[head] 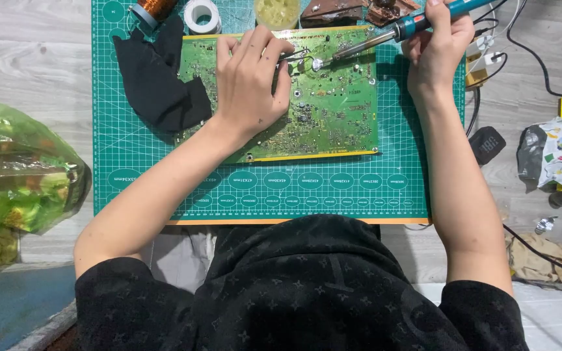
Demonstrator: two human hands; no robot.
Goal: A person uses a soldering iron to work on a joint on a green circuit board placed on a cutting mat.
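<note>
A green circuit board lies on a teal cutting mat. My left hand rests on the board's upper left part and pinches thin tweezers whose tips point right. My right hand grips a soldering iron with a blue handle. Its metal tip comes down to the board just right of the tweezer tips, near the board's top edge.
A black cloth lies left of the board. A copper wire spool, a solder roll and a yellowish tub sit along the mat's top. A green plastic bag is at left; cables and a crumpled packet at right.
</note>
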